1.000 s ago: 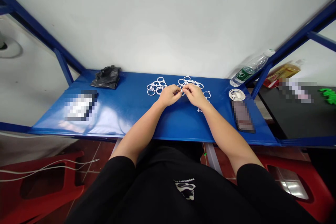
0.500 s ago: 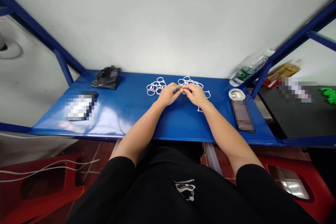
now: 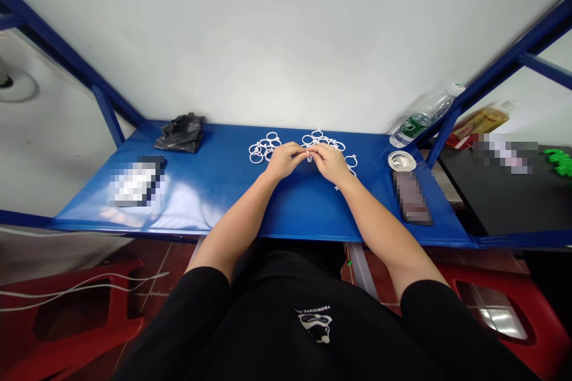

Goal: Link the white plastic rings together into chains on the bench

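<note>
My left hand [image 3: 285, 161] and my right hand [image 3: 329, 162] meet over the middle of the blue table. Both pinch a white plastic ring piece [image 3: 310, 158] between thumbs and forefingers; most of it is hidden by the fingers. Just left of my left hand lies a cluster of white rings [image 3: 256, 157], each with a small knob or eyelet. A second pile of white rings [image 3: 340, 146] spreads behind and to the right of my right hand, with a few partly covered by my right wrist.
A crumpled black plastic bag [image 3: 182, 133] lies at the back left of the blue table [image 3: 214, 184], with a blurred-out item [image 3: 136, 182] before it. To the right are a leaning water bottle [image 3: 422, 119], a coiled white cable [image 3: 401, 161] and a phone [image 3: 412, 197]. A white wall [image 3: 277, 59] stands behind.
My fingers have shifted slightly around the small white piece, and more of it shows below the fingertips. My right forearm has moved a little left, baring more of a ring beside it.
</note>
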The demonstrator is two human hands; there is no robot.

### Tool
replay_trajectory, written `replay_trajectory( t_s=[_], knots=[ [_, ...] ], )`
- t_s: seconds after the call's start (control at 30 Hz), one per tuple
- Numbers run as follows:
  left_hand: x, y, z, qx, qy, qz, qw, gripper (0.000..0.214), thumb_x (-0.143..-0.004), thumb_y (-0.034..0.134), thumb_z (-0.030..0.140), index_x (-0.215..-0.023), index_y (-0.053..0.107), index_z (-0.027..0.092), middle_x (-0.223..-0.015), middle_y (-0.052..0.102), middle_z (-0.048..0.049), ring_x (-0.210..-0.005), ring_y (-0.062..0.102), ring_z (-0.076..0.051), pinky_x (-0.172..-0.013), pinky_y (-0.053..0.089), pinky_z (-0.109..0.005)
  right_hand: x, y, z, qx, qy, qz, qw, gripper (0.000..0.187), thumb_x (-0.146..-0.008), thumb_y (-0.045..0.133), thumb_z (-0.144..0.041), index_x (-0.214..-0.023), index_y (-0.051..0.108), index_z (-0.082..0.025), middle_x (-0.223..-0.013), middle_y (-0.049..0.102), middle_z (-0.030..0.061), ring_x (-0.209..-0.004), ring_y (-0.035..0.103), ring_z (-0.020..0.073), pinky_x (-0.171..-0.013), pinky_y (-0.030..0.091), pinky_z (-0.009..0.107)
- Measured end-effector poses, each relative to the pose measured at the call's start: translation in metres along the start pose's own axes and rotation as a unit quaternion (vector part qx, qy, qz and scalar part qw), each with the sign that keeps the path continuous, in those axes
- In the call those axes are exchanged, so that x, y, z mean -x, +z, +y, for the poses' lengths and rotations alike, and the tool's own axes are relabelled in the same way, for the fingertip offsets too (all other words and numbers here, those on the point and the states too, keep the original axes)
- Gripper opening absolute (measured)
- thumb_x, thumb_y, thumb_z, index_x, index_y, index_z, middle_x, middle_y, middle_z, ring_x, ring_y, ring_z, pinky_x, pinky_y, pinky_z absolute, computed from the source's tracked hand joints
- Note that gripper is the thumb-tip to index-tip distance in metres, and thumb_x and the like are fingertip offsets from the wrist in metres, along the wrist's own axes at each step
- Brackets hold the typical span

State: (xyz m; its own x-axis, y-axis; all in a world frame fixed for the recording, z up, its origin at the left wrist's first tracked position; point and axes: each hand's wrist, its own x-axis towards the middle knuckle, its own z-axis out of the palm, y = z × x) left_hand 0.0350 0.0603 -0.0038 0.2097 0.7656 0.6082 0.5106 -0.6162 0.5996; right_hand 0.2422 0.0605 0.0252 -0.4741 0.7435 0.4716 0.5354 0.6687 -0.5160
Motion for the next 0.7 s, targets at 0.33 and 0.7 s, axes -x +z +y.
replay_trajectory(
  t_s=[0.33,0.7],
  knots=[
    [0.0014,0.0003,0.0012,-0.021,0.022,-0.013,0.999,0.029,-0.106,0.062,0.043,-0.097,0.081,0.023,-0.092,0.077,-0.006,-0.083,0.072,-0.017,-0.079,0.056,-0.03,-0.0021,-0.0016,0.0003,0.038,0.033,0.006,0.999,0.028,-0.107,0.051,-0.035,-0.115,0.076,-0.025,-0.112,0.081,0.0081,-0.102,0.072,0.0272,-0.091,0.052,0.038],
    [0.0025,0.0,0.004,-0.032,0.036,-0.024,0.999,0.025,-0.106,0.061,0.037,-0.095,0.077,0.022,-0.092,0.074,-0.0055,-0.083,0.07,-0.017,-0.078,0.055,-0.03,-0.0047,-0.0025,0.0009,0.034,0.04,-0.041,0.998,0.025,-0.107,0.048,-0.03,-0.113,0.071,-0.025,-0.103,0.079,0.0078,-0.094,0.071,0.0275,-0.083,0.049,0.037]
  ],
)
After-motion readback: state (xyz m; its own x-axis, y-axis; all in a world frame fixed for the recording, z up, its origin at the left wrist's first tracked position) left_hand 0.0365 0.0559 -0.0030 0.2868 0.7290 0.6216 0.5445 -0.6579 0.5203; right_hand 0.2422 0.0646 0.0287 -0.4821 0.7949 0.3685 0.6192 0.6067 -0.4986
